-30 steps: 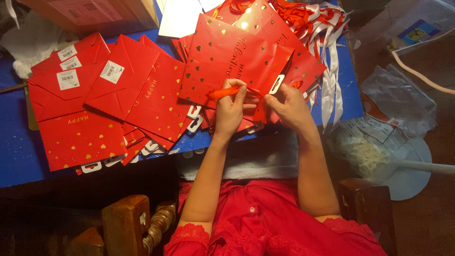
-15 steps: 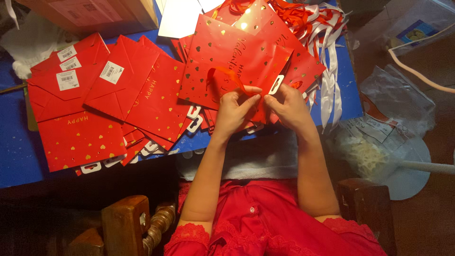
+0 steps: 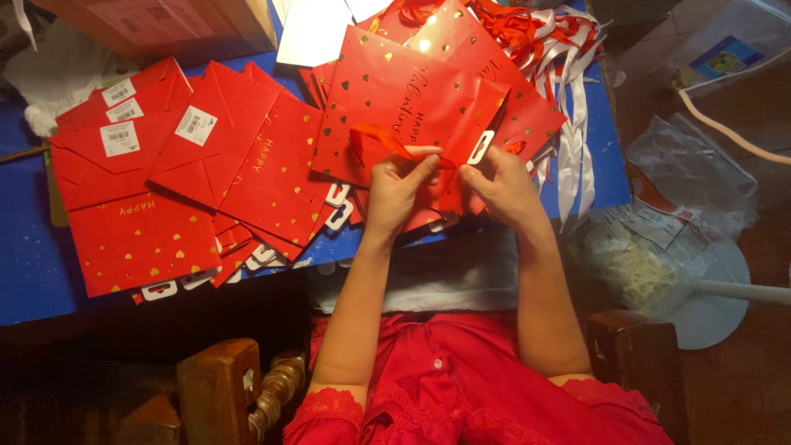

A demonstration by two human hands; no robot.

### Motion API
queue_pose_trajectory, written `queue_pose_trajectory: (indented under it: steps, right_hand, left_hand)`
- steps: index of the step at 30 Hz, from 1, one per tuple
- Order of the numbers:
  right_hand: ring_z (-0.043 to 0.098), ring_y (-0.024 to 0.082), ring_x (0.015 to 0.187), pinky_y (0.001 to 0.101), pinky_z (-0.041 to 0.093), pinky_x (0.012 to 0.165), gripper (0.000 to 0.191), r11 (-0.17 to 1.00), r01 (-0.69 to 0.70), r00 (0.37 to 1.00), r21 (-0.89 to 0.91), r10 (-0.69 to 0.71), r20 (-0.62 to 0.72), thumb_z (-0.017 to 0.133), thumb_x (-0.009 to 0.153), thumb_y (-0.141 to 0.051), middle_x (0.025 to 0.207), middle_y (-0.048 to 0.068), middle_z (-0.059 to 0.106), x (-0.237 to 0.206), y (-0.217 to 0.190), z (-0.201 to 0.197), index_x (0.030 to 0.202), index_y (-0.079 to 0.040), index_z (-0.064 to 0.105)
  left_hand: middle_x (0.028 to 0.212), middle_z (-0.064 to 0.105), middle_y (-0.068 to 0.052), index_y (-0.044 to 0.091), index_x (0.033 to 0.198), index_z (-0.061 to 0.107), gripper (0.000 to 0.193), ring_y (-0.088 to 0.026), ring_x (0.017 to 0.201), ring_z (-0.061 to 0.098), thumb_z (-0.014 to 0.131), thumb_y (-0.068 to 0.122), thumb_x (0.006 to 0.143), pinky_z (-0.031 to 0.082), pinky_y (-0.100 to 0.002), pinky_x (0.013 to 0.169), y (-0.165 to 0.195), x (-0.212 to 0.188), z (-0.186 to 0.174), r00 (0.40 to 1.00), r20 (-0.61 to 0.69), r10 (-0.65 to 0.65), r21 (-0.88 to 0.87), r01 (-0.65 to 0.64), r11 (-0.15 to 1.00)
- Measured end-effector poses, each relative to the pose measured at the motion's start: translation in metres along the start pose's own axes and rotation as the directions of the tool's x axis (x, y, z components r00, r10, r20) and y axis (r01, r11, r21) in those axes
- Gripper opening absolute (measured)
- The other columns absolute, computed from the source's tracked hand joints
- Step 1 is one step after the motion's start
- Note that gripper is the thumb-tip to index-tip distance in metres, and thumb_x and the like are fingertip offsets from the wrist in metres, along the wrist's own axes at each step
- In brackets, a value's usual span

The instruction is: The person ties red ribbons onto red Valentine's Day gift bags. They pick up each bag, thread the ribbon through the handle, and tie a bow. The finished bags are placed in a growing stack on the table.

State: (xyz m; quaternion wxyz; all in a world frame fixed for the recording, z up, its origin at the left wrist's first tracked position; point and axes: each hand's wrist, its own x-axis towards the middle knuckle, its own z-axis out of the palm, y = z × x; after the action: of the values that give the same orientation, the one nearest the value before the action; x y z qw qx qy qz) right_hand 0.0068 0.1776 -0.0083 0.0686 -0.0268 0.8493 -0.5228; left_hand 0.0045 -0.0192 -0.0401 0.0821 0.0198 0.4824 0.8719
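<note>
My left hand pinches a red ribbon that loops up over a flat red gift bag with gold hearts. My right hand grips the same ribbon close to the bag's white die-cut handle slot. Both hands sit near the front edge of the blue table, fingertips almost touching each other. The ribbon's end is partly hidden under my fingers.
A fanned stack of flat red bags with white label stickers lies to the left. Loose red and white ribbons pile at the table's far right. A cardboard box stands at the back. Plastic bags lie on the floor right.
The ribbon loop has lifted and spread out to the left above my left hand. Both hands stay at the bag's handle slot, fingers shifted slightly.
</note>
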Motion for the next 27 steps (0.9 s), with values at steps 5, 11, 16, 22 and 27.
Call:
queue_pose_trajectory:
  steps: [5, 11, 16, 22, 27]
  right_hand:
    - [0.072, 0.017, 0.095, 0.0327, 0.055, 0.085, 0.03, 0.995, 0.099, 0.995, 0.01, -0.099, -0.01, 0.067, 0.095, -0.018, 0.104, 0.009, 0.076, 0.0, 0.0, -0.002, 0.117, 0.002, 0.068]
    - [0.069, 0.013, 0.081, 0.0306, 0.055, 0.075, 0.024, 0.997, -0.028, 1.0, 0.069, 0.028, 0.003, 0.065, 0.094, -0.016, 0.091, 0.006, 0.074, -0.001, -0.003, -0.006, 0.111, 0.001, 0.069]
    - [0.067, 0.011, 0.075, 0.0285, 0.055, 0.07, 0.021, 0.996, -0.047, 0.999, 0.075, 0.046, 0.009, 0.065, 0.094, -0.015, 0.086, 0.004, 0.072, 0.002, -0.003, -0.008, 0.109, 0.0, 0.07]
    - [0.067, 0.011, 0.073, 0.0285, 0.054, 0.068, 0.017, 0.993, -0.065, 0.998, 0.098, 0.063, 0.019, 0.064, 0.094, -0.014, 0.083, 0.003, 0.071, 0.002, -0.003, -0.01, 0.103, 0.0, 0.069]
    - [0.067, 0.011, 0.071, 0.0283, 0.054, 0.067, 0.015, 0.998, -0.05, 0.999, 0.038, 0.05, 0.002, 0.065, 0.094, -0.014, 0.08, 0.003, 0.071, 0.002, -0.004, -0.011, 0.1, -0.001, 0.069]
  left_hand:
    - [0.089, 0.072, -0.003, 0.0, 0.112, 0.075, 0.018, -0.01, 0.08, 0.067, 0.073, 0.013, 0.099, 0.057, -0.026, 0.075, 0.001, 0.001, 0.0, 0.994, -0.041, 0.101, 0.061, -0.098, 0.993]
    - [0.091, 0.075, -0.004, 0.0, 0.11, 0.075, 0.019, -0.012, 0.08, 0.071, 0.075, 0.014, 0.096, 0.061, -0.028, 0.073, 0.007, 0.004, 0.0, 0.984, -0.154, 0.091, -0.002, -0.092, 0.996]
    - [0.091, 0.075, -0.004, 0.001, 0.111, 0.076, 0.021, -0.011, 0.08, 0.07, 0.074, 0.016, 0.097, 0.061, -0.027, 0.072, 0.016, 0.004, -0.004, 0.974, -0.199, 0.107, 0.022, -0.104, 0.994]
    - [0.094, 0.075, -0.004, 0.002, 0.11, 0.076, 0.02, -0.011, 0.081, 0.069, 0.074, 0.02, 0.099, 0.06, -0.028, 0.072, 0.032, 0.01, -0.015, 0.937, -0.288, 0.199, 0.053, -0.191, 0.98]
    - [0.098, 0.076, -0.006, 0.004, 0.11, 0.073, 0.021, -0.015, 0.093, 0.073, 0.074, 0.021, 0.099, 0.063, -0.031, 0.079, 0.044, 0.014, -0.02, 0.899, -0.365, 0.241, -0.058, -0.281, 0.958]
